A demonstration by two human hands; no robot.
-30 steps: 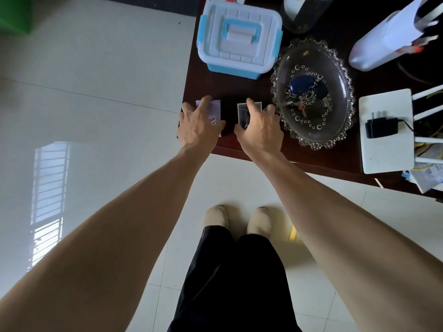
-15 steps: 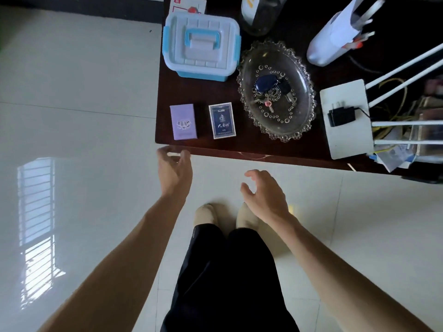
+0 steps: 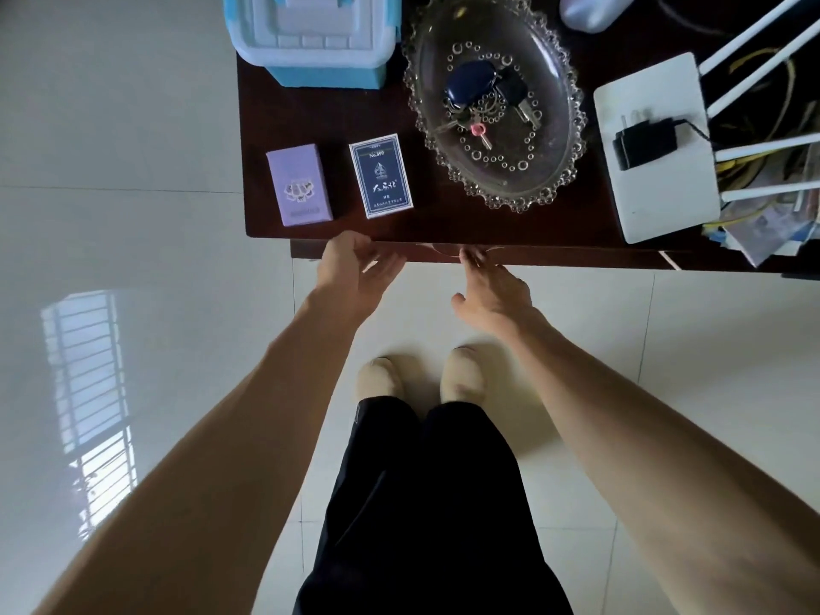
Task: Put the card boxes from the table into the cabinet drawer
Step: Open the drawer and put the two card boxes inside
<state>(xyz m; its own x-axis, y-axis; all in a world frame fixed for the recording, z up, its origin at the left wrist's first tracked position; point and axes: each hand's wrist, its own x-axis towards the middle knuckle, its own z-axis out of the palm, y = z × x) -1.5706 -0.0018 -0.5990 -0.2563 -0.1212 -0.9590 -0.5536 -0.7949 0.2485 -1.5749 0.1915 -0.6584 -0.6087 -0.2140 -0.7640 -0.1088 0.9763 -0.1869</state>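
Two card boxes lie flat side by side near the front edge of the dark wooden table (image 3: 443, 226): a lilac one (image 3: 299, 190) on the left and a dark blue one (image 3: 381, 175) with a white border to its right. Below the table edge a narrow strip of the drawer front (image 3: 554, 258) shows. My left hand (image 3: 357, 268) reaches up under the front edge below the lilac box, fingers apart and empty. My right hand (image 3: 490, 290) has its fingertips at the drawer front under the edge; what they touch is hidden.
A white and blue plastic case (image 3: 310, 37) stands behind the card boxes. To the right lies an oval glass dish (image 3: 550, 179) holding keys, then a white router (image 3: 656, 188) with a black plug on it and tangled cables. Pale floor tiles lie below.
Both hands left the card boxes on the table, dropped below the edge, and have now come up to the drawer front under the table's front edge. The view has moved closer.
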